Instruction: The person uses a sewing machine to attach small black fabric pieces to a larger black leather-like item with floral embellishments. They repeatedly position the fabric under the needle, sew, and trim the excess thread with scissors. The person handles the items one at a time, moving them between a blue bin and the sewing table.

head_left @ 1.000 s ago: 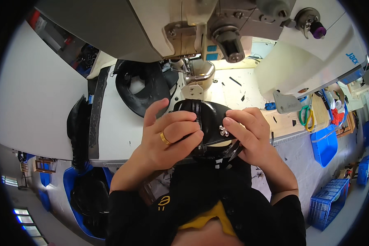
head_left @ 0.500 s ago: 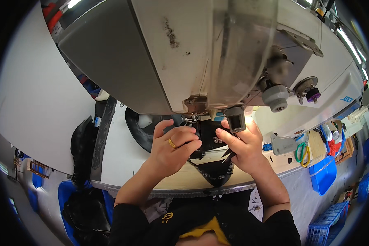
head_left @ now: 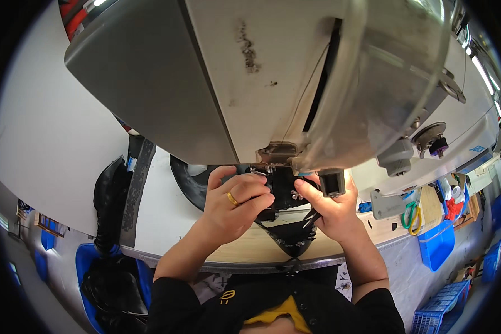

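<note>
A black, leather-like piece (head_left: 286, 192) with small shiny ornaments lies beneath the head of a sewing machine (head_left: 261, 83), its pointed end hanging toward me at the table's front edge. My left hand (head_left: 234, 206), wearing a gold ring, is closed, its thumb and fingers pinching the left side of that piece near the needle area. On the other side my right hand (head_left: 337, 209) is curled round dark, pointed thread snips (head_left: 312, 218), tips toward me. Its thumb and forefinger also touch the piece's right part. The machine head hides the needle and some right fingertips.
Black material (head_left: 110, 195) drapes over the table's left side, above a blue bin (head_left: 85, 261) of black pieces. Green- and yellow-handled scissors (head_left: 412, 217) lie to the right, by a blue tray (head_left: 437, 245). A blue crate (head_left: 442, 306) stands lower right.
The machine head looks larger and its front parts have shifted right in view. Both hands stay nearly in place on the black piece, the right slightly lower.
</note>
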The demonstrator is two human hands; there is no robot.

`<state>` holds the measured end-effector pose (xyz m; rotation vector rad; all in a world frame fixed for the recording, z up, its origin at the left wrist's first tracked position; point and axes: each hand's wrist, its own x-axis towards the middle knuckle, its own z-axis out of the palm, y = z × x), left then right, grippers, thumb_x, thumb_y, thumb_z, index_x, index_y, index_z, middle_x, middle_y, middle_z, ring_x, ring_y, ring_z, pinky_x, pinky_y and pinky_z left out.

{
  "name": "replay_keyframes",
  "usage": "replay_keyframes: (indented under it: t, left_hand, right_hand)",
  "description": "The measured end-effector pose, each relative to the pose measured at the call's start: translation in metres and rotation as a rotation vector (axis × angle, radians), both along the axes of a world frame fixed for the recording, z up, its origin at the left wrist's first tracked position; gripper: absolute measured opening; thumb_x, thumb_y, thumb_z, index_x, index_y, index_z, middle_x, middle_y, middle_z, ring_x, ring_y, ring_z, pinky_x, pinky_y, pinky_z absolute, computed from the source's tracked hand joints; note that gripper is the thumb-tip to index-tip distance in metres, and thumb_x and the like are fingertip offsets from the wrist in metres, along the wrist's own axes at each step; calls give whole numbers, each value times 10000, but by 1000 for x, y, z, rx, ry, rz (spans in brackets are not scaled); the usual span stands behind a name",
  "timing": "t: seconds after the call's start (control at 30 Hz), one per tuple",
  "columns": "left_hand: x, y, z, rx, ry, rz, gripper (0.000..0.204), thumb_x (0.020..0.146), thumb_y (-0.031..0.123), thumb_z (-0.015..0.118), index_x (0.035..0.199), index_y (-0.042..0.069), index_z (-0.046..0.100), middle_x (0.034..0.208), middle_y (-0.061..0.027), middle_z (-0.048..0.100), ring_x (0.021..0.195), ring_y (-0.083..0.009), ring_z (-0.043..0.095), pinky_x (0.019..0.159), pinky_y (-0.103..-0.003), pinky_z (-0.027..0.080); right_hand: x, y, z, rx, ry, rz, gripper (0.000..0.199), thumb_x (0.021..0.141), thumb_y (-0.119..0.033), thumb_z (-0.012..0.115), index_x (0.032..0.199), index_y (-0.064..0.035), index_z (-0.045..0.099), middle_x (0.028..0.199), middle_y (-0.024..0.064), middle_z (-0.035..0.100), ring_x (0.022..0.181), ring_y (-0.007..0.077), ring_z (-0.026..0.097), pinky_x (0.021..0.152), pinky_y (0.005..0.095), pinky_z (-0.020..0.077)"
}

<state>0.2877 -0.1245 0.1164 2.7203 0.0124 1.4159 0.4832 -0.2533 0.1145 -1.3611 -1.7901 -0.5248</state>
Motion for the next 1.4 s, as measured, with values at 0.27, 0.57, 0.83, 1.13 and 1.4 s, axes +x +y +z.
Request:
replay_keyframes:
  t: [0.27,0.57,0.83,1.13,1.4]
  left_hand:
    - [0,-1,2,2,0,-5,214,727,62,709,914,153,662,941,32,638,958,-170,641,889,-391,393]
    - [1,0,-2,30,-25,7,237,712,76,709,929,161,663,942,39,635,945,-179,621,817,-375,376]
    - [0,-8,-2,44,-21,24,295,653,4,692,907,154,693,958,35,649,927,-207,606,739,-354,338]
    - [5,0,-10,70,-75,45,287,631,6,690,884,140,699,953,31,658,905,-205,612,763,-337,348]
    - [11,3,-9,54,-103,88,320,588,-2,694,883,121,697,959,8,662,890,-216,616,766,-340,374]
  right_hand:
    - [1,1,1,37,-27,-9,521,555,-31,622,1064,-89,716,1109,80,671,849,268,590,706,385,440]
    - [-1,-2,4,-1,-47,-35,457,604,-40,664,1053,-104,715,1058,78,677,871,271,602,705,379,454]
    - [4,-2,5,-50,-57,-53,381,698,-41,735,1062,-154,712,992,77,688,901,283,624,749,368,479]
    - [7,3,-2,-22,-75,-64,393,680,-28,729,1051,-157,717,972,71,686,887,278,623,741,378,470]
    - [13,13,-4,40,-51,-55,424,516,-43,659,936,-74,710,883,69,664,802,304,596,649,397,449]
